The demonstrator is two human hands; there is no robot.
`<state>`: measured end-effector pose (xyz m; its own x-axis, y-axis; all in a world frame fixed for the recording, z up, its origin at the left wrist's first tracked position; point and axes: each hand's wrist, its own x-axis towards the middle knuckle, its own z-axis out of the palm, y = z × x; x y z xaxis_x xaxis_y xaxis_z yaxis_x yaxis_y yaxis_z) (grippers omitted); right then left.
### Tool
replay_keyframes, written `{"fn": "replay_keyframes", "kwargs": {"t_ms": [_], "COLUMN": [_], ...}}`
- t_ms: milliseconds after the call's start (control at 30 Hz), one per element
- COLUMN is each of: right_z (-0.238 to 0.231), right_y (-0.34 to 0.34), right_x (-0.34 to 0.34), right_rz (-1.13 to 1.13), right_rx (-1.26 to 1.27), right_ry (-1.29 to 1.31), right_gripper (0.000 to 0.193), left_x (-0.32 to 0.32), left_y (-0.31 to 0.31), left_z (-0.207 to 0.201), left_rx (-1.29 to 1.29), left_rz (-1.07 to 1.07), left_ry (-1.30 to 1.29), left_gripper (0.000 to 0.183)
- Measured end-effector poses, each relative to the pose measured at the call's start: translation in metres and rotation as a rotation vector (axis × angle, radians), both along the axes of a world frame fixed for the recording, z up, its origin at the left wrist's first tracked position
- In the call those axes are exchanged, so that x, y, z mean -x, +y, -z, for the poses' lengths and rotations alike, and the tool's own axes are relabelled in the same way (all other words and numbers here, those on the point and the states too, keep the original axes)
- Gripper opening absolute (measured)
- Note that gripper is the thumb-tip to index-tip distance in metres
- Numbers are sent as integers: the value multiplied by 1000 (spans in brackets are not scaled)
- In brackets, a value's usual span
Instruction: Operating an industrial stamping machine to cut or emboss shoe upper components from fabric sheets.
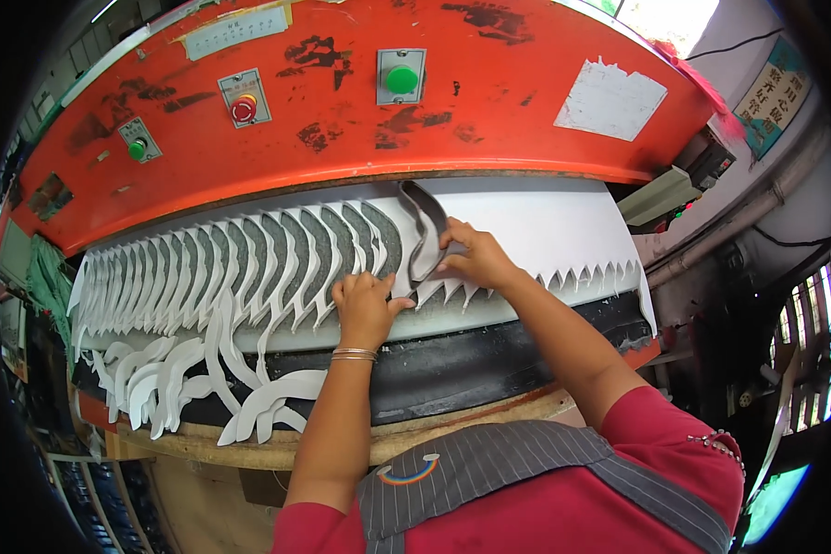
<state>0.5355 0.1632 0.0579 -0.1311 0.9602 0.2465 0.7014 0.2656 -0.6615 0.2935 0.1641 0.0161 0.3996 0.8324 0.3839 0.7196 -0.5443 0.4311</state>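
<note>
Left hand [365, 305]: fingers curled, pressing down on the white sheet [545, 231] just left of the cutter.
Right hand [475, 258]: reaches farther in, fingers pinched on the curved metal cutting die [425, 231] — standing on the sheet at centre.
Sheet: lies on the counter [489, 355] under the orange press head [360, 92]; curved cut-outs run leftward.
Offcuts [203, 379]: white strips hang over the near-left edge.
</note>
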Motion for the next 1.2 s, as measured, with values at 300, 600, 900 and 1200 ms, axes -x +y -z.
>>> {"fn": "replay_keyframes", "kwargs": {"t_ms": [300,600,900,1200], "right_z": [14,18,-30,-151], "right_y": [8,17,0,35], "right_x": [18,16,32,83], "right_rz": [-20,-6,7,154], "right_rx": [5,-44,-10,-482], "right_ry": [-18,-57,-87,303], "right_gripper": [35,36,53,41], "left_x": [1,0,28,267], "left_y": [-2,10,12,167], "left_z": [-5,-6,-19,-143], "left_rx": [6,4,119,-892], "left_rz": [34,40,83,-721], "left_ry": [-93,-82,-266,-490], "left_gripper": [45,44,47,25]}}
